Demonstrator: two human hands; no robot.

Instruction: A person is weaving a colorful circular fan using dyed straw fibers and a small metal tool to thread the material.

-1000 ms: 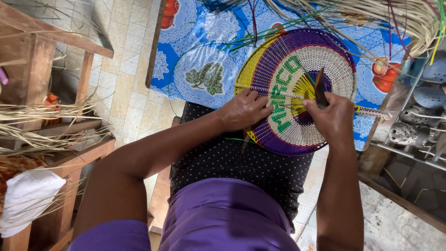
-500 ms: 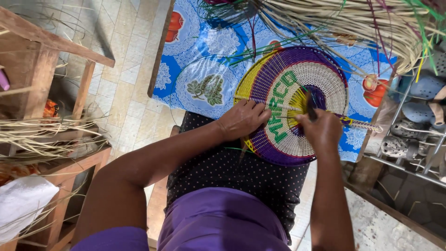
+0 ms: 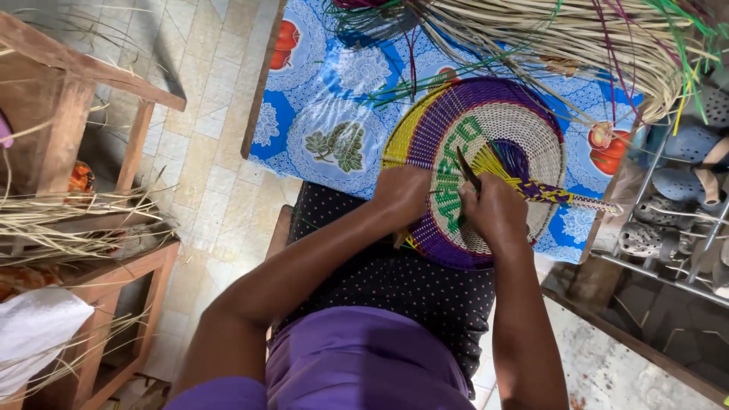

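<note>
Two hands work on one round woven fan (image 3: 486,144), which lies at about one o'clock from the lap, half on the desk (image 3: 326,114) with its blue flowered cloth and half over the knees. The left hand (image 3: 402,193) presses flat on the fan's rim at nine o'clock, open, pinning rather than grasping. The right hand (image 3: 493,212) is clenched round a thin dark tool (image 3: 467,168) whose tip points toward eleven o'clock into the weave. To do this well, I judge the left palm should keep the fan from turning while the tip slides between strands, not through them. The tool's lower end is hidden in the fist, and the fan's edge at six o'clock is covered by both wrists. Loose straw (image 3: 577,38) at twelve o'clock runs out of frame
</note>
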